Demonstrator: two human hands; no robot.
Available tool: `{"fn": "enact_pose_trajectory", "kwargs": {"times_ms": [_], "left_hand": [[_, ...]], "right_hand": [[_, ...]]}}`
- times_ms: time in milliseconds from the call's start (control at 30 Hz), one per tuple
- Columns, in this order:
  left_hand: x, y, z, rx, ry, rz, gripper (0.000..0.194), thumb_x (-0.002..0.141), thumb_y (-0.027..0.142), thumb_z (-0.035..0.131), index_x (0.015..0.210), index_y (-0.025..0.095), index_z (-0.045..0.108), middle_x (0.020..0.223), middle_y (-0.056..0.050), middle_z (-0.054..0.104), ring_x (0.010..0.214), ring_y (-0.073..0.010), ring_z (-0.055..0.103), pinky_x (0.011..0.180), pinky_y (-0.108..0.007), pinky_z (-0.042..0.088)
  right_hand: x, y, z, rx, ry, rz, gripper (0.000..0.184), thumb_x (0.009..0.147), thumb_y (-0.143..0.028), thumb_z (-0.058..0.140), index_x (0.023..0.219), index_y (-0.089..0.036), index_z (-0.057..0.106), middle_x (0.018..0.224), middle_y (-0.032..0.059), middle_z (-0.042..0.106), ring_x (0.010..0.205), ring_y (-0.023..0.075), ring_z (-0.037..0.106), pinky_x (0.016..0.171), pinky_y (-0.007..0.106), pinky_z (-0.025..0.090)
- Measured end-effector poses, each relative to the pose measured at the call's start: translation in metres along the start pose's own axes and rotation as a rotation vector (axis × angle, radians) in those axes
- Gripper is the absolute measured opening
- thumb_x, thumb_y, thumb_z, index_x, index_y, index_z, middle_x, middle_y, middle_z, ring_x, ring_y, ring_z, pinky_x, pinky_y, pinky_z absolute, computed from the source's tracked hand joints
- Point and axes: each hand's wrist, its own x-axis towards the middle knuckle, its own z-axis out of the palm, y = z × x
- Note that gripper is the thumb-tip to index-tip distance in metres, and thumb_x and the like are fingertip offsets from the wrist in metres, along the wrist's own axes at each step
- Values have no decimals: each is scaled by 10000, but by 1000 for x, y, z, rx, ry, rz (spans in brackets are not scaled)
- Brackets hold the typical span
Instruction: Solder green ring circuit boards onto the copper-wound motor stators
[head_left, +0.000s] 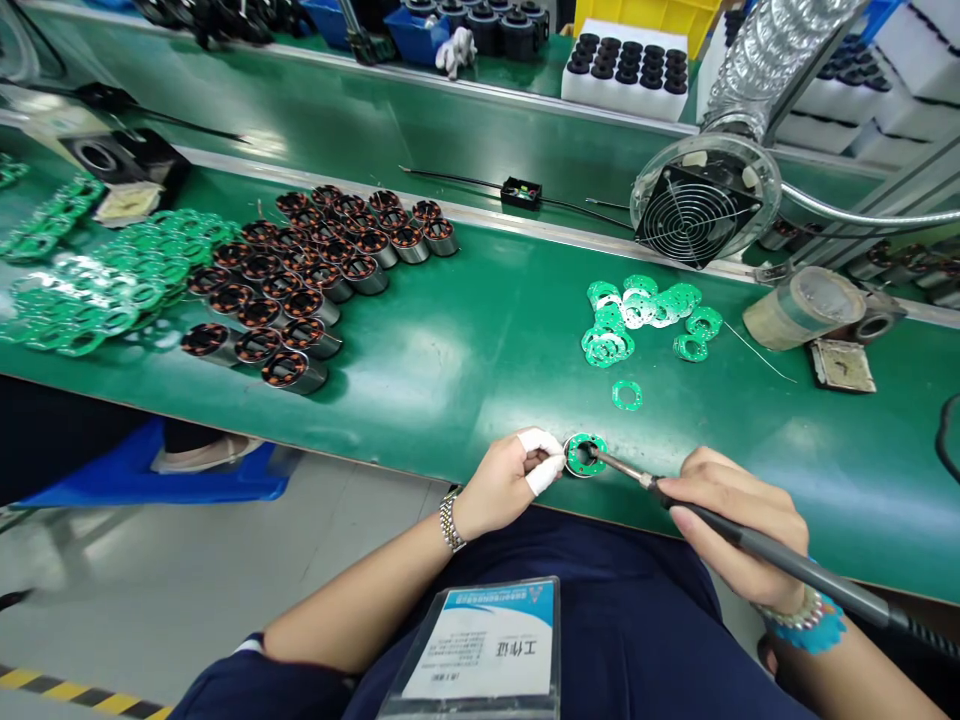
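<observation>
My right hand (739, 515) is wrapped round a soldering iron (720, 520), its tip pointing left onto a green ring-shaped circuit board (598, 442). The board appears to sit on a round part near the table's front edge; most of that part is hidden beneath it. My left hand (514, 475), with white covers on thumb and forefinger, pinches at the board's left edge. Whatever is between those fingertips is too small to make out. Just beyond, a single green ring board (627, 395) lies flat, and a loose pile of similar boards (607, 345) is farther back.
Several metal motor stators (300, 375) with copper windings stand at left, beside stacked green board panels (142, 265). A fume fan (694, 215) hangs at back right. Near it are a translucent cup (802, 305), a sponge holder (841, 365) and a thin wire (761, 352).
</observation>
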Motion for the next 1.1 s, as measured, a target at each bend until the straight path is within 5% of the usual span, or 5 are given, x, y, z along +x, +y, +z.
{"fn": "enact_pose_trajectory", "kwargs": {"times_ms": [400, 533, 667, 833, 1100], "left_hand": [[-2, 6, -1, 94, -49, -21, 128, 845, 306, 480, 894, 189, 491, 761, -17, 572, 650, -131, 592, 615, -262, 516], [4, 16, 2, 372, -99, 64, 664, 690, 293, 670, 1271, 224, 354, 1068, -99, 602, 861, -219, 633, 709, -343, 541], [26, 28, 0, 581, -254, 145, 716, 661, 233, 676, 1310, 259, 373, 1167, -74, 607, 1012, -253, 603, 863, -379, 493], [125, 39, -47, 688, -91, 56, 741, 684, 291, 661, 1350, 240, 342, 1029, -50, 658, 717, -191, 643, 684, -311, 512], [344, 30, -147, 619, 455, -160, 804, 658, 314, 743, 1320, 75, 356, 1178, -201, 589, 1099, -277, 551, 949, -364, 381]], "right_hand": [[1, 112, -99, -788, 795, 240, 247, 838, -336, 557, 995, -169, 650, 969, 100, 662, 938, 234, 597, 891, 420, 456], [9, 131, -116, -772, 726, 309, 282, 860, -363, 523, 1036, -171, 633, 784, 60, 674, 742, 195, 631, 761, 359, 516], [13, 113, -92, -643, 621, 321, 242, 878, -330, 519, 1049, -184, 610, 610, -9, 619, 507, 133, 590, 566, 258, 507], [12, 101, -60, -573, 345, 38, 148, 860, -203, 561, 998, -182, 610, 785, 31, 682, 620, 127, 651, 626, 221, 521], [15, 107, -51, -513, 184, -42, 198, 852, -133, 539, 1033, -199, 583, 801, 28, 691, 691, 155, 672, 649, 242, 545]]}}
